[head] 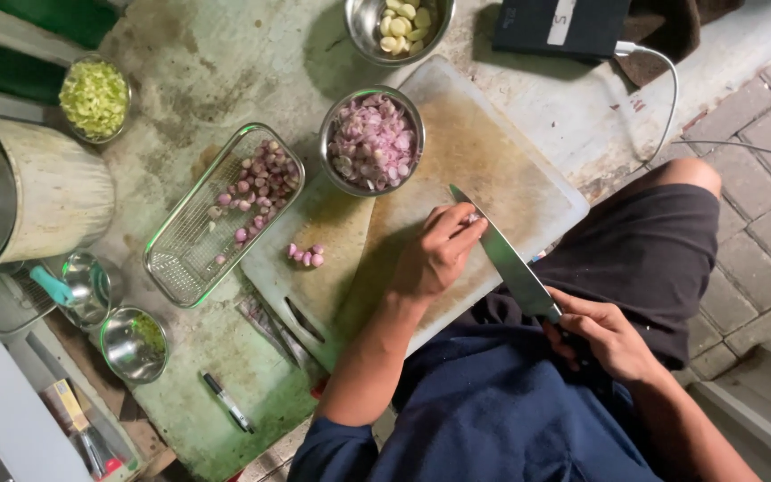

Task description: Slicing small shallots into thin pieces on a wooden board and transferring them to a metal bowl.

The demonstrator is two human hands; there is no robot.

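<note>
Stained green worktop (225, 71) beside brick paving carries a white cutting board (510, 170). On the board, the left hand (435, 254) pinches a small shallot piece (473, 217) with curled fingertips. Touching it is the blade of a knife (501, 254), whose handle the right hand (609, 339) has wrapped in a closed fist. Just beyond stands a steel bowl of sliced shallots (372, 141). Three peeled shallots (305, 254) lie on the board's left part, near a wire basket (216, 214) holding more.
</note>
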